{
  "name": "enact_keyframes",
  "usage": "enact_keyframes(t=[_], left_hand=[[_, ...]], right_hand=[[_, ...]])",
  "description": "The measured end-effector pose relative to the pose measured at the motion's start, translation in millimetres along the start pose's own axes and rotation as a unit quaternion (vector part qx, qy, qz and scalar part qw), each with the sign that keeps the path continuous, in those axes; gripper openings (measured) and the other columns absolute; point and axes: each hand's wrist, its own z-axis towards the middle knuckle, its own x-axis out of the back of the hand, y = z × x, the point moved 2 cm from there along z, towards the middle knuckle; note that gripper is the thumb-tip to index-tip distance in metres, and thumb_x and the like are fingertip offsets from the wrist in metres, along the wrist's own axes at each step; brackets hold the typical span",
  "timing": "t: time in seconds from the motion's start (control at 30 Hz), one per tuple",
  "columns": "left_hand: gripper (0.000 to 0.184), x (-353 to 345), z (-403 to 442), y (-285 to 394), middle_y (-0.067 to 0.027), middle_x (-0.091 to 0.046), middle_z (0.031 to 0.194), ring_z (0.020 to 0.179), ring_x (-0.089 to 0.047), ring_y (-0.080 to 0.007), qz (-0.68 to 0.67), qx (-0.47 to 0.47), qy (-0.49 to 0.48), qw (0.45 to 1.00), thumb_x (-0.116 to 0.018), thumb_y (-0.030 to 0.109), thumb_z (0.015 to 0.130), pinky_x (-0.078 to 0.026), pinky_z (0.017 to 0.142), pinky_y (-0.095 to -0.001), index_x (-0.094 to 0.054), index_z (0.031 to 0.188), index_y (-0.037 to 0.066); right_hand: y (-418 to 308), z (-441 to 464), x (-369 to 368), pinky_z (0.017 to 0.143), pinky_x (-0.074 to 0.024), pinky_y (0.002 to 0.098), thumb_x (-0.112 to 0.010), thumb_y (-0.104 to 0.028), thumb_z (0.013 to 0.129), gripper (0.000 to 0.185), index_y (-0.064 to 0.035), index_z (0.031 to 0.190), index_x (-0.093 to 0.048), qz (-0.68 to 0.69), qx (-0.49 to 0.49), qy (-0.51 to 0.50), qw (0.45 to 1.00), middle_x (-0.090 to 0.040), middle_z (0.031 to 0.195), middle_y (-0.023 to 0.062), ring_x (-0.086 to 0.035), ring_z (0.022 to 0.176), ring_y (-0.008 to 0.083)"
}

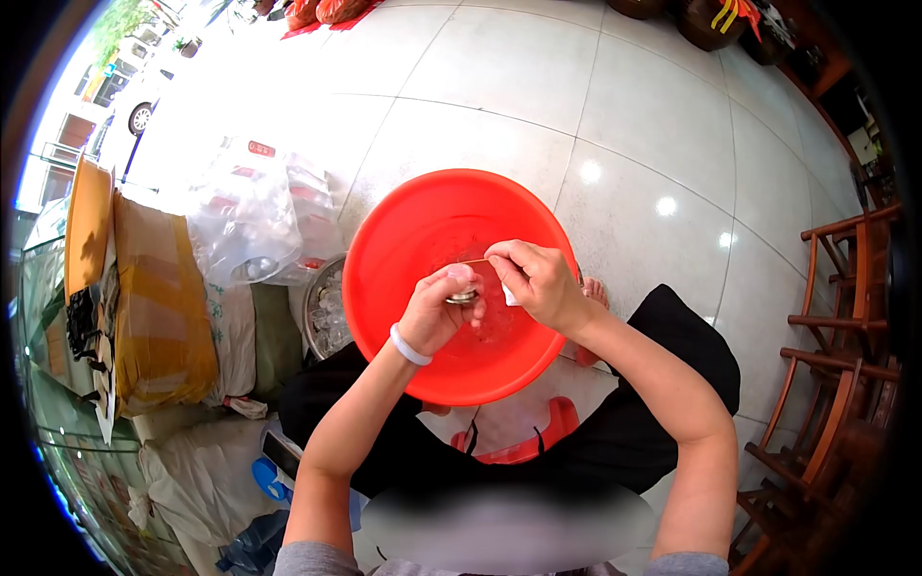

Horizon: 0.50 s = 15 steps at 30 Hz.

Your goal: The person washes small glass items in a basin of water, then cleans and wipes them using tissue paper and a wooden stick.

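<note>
Red plastic makes up the wide basin on the pale tiled floor, and over it a seated person in black trousers works with both bare hands. Fingers of the left hand are curled closed around a small shiny piece; its lower edge looks metallic, but the fingers and thumb cover so much that I can't tell what it is. Thumb and forefinger of the right hand are pinched together on a thin brownish strand, which points across to the top of the left hand; whether it touches the piece is too small to make out. Something white shows just beside the right hand, partly hidden by it. Both held things are above the basin, whose inside has faint bits too blurred to name. A pale band circles the left wrist. Just beside the basin, a metal bowl of clear, glassy-looking contents is partly covered by the basin's rim and the person's leg. Clear plastic bags are heaped near a taped box, and wooden chairs run off into the dark edge.
</note>
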Motion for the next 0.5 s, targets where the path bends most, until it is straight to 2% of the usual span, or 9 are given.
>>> enact_keyframes(t=[0.07,0.1,0.17,0.3,0.5], left_hand=[[0.019,7,4,-2,-0.0078,-0.059,0.078,0.057,-0.054,-0.0192,-0.075,0.015,-0.05,0.996,-0.049,0.024,0.088,-0.044,0.048,-0.0285,-0.057,0.086,0.007],[0.019,9,5,-2,-0.0078,-0.059,0.078,0.057,-0.054,-0.0192,-0.075,0.016,-0.05,0.996,-0.049,0.024,0.088,-0.044,0.048,-0.0285,-0.057,0.086,0.007],[0.03,11,7,-4,-0.0083,-0.059,0.076,0.054,-0.052,-0.0192,-0.119,0.037,-0.048,0.991,-0.044,0.033,0.09,-0.042,0.046,-0.028,-0.057,0.084,0.007],[0.034,16,10,-6,-0.009,-0.059,0.076,0.055,-0.053,-0.0197,-0.145,0.04,-0.065,0.987,-0.042,0.036,0.092,-0.042,0.047,-0.0284,-0.057,0.085,0.006],[0.037,16,15,-5,-0.01,-0.06,0.082,0.067,-0.055,-0.0202,-0.112,0.021,0.046,0.992,-0.04,0.036,0.093,-0.045,0.059,-0.0282,-0.056,0.095,0.003]], right_hand=[[1,0,0,0.05,-0.0476,0.0331,-0.055,-0.005,0.081,0.005,-0.0012,0.084,-0.055,0.0,0.002,0.002,1.0,-0.06,0.071,0.0126,-0.061,0.06,0.027],[1,0,1,0.05,-0.0476,0.0332,-0.055,-0.005,0.081,0.005,-0.0012,0.084,-0.055,-0.002,0.004,0.002,1.0,-0.06,0.07,0.0127,-0.06,0.06,0.0269],[0,0,1,0.05,-0.0475,0.0333,-0.055,-0.005,0.081,0.005,-0.0012,0.084,-0.055,-0.005,0.006,0.004,1.0,-0.06,0.07,0.0127,-0.06,0.059,0.0269],[1,0,2,0.05,-0.0475,0.0333,-0.056,-0.005,0.081,0.005,-0.0012,0.084,-0.055,-0.002,-0.004,-0.001,1.0,-0.06,0.07,0.013,-0.06,0.059,0.0271],[14,-5,4,0.051,-0.0477,0.0336,-0.055,-0.006,0.082,0.005,-0.001,0.082,-0.056,0.001,-0.033,0.01,0.999,-0.061,0.07,0.0135,-0.06,0.059,0.028]])
